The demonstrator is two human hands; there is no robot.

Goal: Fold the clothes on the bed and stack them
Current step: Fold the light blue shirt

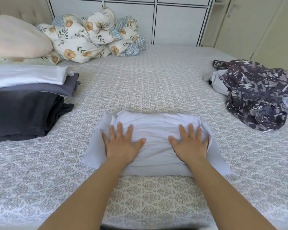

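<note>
Head view shows both my hands flat on the folded white garment (156, 130) lying on the bed (156, 77), left hand (123, 143) and right hand (189, 144) pressing it with fingers straight and spread, gripping nothing. Left of that garment sits the folded stack (28, 90), and right of it the patterned dark garment (256, 95) lies crumpled, not yet folded. Loose flaps stick out at both sides of the garment, so I judge lifting it carelessly could let the fold spring open on the way to the stack.
</note>
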